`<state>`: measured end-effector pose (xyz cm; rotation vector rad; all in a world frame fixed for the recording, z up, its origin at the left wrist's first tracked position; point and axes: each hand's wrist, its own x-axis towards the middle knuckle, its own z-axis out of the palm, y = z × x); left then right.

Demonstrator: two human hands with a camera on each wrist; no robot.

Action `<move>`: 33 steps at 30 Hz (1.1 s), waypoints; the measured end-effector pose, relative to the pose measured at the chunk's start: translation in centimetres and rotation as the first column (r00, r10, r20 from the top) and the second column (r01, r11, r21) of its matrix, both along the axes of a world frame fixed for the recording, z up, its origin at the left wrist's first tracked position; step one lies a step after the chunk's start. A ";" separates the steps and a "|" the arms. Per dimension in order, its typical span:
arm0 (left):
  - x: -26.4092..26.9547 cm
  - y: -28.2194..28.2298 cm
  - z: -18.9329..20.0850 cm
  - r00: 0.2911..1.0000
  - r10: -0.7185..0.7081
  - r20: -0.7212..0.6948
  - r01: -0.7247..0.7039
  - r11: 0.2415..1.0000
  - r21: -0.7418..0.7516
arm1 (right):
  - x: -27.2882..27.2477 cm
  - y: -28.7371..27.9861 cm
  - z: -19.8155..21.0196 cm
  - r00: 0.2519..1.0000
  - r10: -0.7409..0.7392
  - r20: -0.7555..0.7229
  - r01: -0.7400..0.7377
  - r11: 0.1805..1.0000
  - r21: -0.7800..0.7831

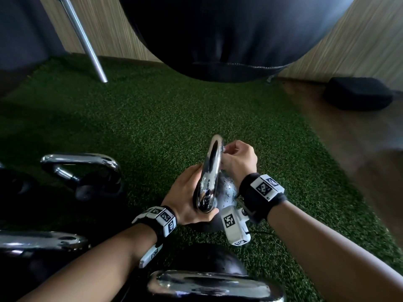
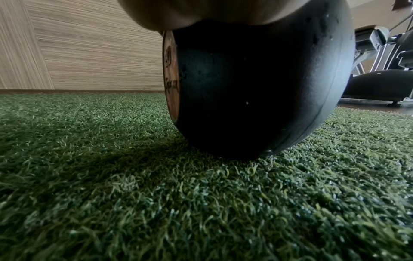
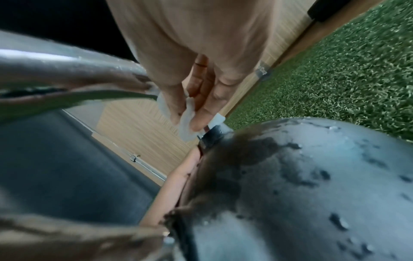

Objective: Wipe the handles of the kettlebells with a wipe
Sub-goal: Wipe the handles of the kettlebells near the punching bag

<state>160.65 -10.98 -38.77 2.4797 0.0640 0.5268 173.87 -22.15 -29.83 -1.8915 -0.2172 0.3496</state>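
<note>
I judge the job midway: my left hand (image 1: 187,192) steadies the chrome handle (image 1: 210,171) of the centre kettlebell (image 2: 257,91) standing on the turf (image 1: 152,118), my right hand (image 1: 237,159) pinches the wipe (image 3: 186,114) against its far end, and three near-left handles (image 1: 80,164) look untouched.

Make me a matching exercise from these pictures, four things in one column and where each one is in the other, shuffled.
1. wipe
2. left hand
3. metal bar
4. black pad

A. leaning at the wall, far left
B. pinched in the right hand
C. on the bare floor, far right
D. steadying the chrome handle

Pairs: 1-B, 2-D, 3-A, 4-C
</note>
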 end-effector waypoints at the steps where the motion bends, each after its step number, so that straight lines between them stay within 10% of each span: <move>1: 0.1 0.0 0.0 1.000 -0.014 0.002 0.014 1.000 0.011 | -0.1 0.1 0.0 1.000 0.010 -0.010 -0.010 0.998 -0.065; 9: 0.1 -0.2 0.8 0.998 -0.038 -0.040 0.041 0.995 0.092 | 0.3 0.3 1.2 0.993 0.108 -0.053 -0.118 0.955 -0.273; 13: -0.2 0.0 1.4 0.980 -0.050 -0.195 0.065 0.995 0.072 | 1.3 -2.0 3.1 0.944 0.250 0.214 -0.203 0.954 -0.222; 19: -1.4 3.6 8.7 0.668 -0.202 -0.716 0.069 0.975 -0.210 | 2.1 -2.0 6.2 0.529 0.671 0.519 -0.373 0.734 -0.568; 22: -1.9 3.1 14.6 0.795 -0.124 -0.593 -0.137 0.916 -0.376 | 2.4 -1.4 6.8 0.433 0.793 0.428 -0.435 0.600 -0.672; 26: -1.8 -2.4 16.3 0.750 0.080 -0.657 -0.059 0.997 0.054 | 2.7 -0.4 6.7 0.340 0.822 0.456 -0.398 0.565 -0.723; 29: -1.6 -5.0 14.6 0.841 0.304 -0.447 -0.162 0.930 0.329 | 2.9 -0.5 6.3 0.327 0.784 0.528 -0.390 0.621 -0.680; 33: -1.4 -4.8 13.9 0.870 0.350 -0.348 -0.233 0.913 0.336 | 2.6 -0.9 6.1 0.342 0.759 0.554 -0.391 0.651 -0.651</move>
